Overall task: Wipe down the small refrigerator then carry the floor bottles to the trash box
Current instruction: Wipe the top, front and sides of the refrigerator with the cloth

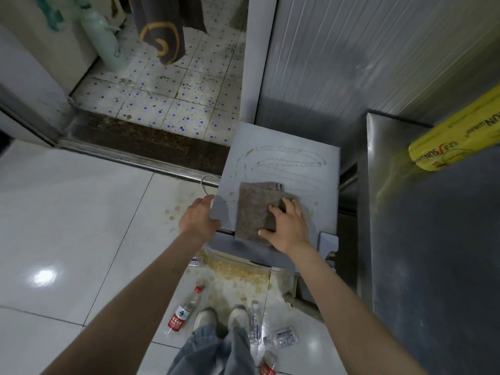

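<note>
A soft, limp cloth [257, 209] is pressed flat on the refrigerator [281, 169] top by the right hand [288, 226] – fingers spread, nothing gripped. The near-left corner is held by the left hand [198, 219]. Light, crushable bottles [184, 311] lie on the floor – best taken by the neck.

I count one small fridge [281, 147], grey top facing me. One brown cloth [257, 209] on it. Two hands in view: left hand [197, 217], right hand [286, 226]. Two shoes [205, 319] at the bottom. Bottles on the floor: four that I can make out. One red-label bottle [184, 311] left of the shoes, one clear bottle [254, 323] right of them, one crushed bottle [284, 337] further right, one red-capped bottle [269, 366] cut off by the bottom edge. One yellow roll [457, 133] on one steel counter [433, 239]. One green bottle [104, 39] in the far room. One hanging towel [162, 25].
</note>
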`<state>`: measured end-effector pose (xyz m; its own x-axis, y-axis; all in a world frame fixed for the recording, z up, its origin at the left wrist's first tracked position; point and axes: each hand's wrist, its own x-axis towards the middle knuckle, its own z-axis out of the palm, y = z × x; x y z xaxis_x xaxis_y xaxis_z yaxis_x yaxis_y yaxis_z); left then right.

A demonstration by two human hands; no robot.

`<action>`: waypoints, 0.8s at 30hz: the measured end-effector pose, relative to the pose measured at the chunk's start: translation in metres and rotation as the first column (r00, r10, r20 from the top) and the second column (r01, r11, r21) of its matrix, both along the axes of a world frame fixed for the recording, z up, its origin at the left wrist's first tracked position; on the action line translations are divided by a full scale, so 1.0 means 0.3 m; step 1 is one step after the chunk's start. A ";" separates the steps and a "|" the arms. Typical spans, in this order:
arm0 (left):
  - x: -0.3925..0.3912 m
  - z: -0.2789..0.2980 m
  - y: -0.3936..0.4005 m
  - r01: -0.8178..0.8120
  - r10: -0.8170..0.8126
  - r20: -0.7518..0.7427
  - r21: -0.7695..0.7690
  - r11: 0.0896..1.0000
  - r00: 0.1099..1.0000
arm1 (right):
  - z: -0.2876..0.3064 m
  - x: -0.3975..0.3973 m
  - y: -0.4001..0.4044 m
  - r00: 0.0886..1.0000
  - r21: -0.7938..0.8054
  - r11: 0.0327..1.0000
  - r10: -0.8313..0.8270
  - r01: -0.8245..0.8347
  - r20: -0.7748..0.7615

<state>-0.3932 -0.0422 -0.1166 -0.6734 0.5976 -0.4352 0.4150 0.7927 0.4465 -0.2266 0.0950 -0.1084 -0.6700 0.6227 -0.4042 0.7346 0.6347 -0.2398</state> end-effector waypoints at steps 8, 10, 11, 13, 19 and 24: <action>0.045 -0.013 -0.072 -0.106 0.103 0.060 0.040 0.994 0.993 | -0.026 -0.054 0.000 0.997 -0.112 0.992 0.062 -0.056 0.046; 0.047 -0.008 -0.076 -0.131 0.126 0.092 0.056 0.990 0.988 | -0.033 -0.072 0.001 0.996 -0.118 0.992 0.060 -0.052 0.062; 0.046 -0.005 -0.079 -0.140 0.133 0.108 0.059 0.988 0.985 | -0.036 -0.078 0.001 0.996 -0.121 0.991 0.060 -0.052 0.066; 0.044 -0.003 -0.086 -0.158 0.149 0.136 0.061 0.986 0.979 | -0.039 -0.095 0.009 0.995 -0.125 0.991 0.066 -0.057 0.071; 0.040 -0.011 -0.116 -0.168 0.155 0.164 0.066 0.984 0.974 | -0.023 -0.202 0.059 0.994 -0.155 0.987 0.052 -0.037 0.093; 0.044 -0.028 -0.131 -0.167 0.151 0.165 0.091 0.982 0.975 | -0.037 -0.247 0.037 0.994 -0.150 0.988 0.048 -0.033 0.101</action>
<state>-0.3800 -0.0816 -0.1251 -0.6919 0.5361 -0.4836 0.2062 0.7887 0.5792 -0.3007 0.1062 -0.1194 -0.6431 0.5238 -0.5586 0.7347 0.6277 -0.2572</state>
